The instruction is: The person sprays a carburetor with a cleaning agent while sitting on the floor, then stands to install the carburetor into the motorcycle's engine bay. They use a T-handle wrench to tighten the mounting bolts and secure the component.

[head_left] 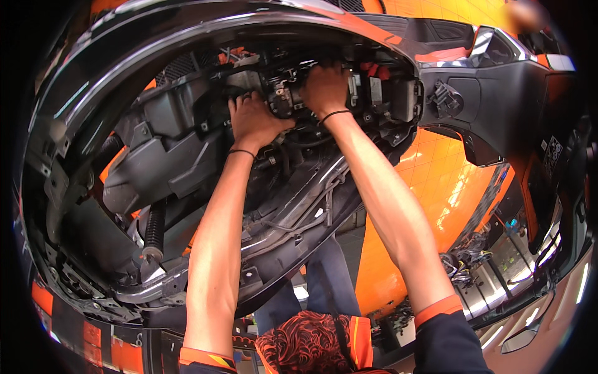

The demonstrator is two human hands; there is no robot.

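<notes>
Both hands reach down into the open engine bay (299, 134) of a motor scooter whose upper cover is off. My left hand (254, 123) rests palm down on the dark parts, fingers apart and thumb stretched toward the middle. Right beside its thumb sits a metal throttle-body-like part (283, 98) with small fittings. Over the far side of that part, my right hand (325, 90) reaches in with bent fingers. Its fingertips are hidden among the parts, so any grip there cannot be made out. Each wrist wears a thin dark band.
A black plastic box-shaped housing (171, 115) lies left of my hands. A coiled shock absorber (153, 230) stands lower left. A frame tube with cables (299, 215) crosses in front. Red-capped terminals (377, 70) sit at the right end. Orange floor (430, 181) shows beyond.
</notes>
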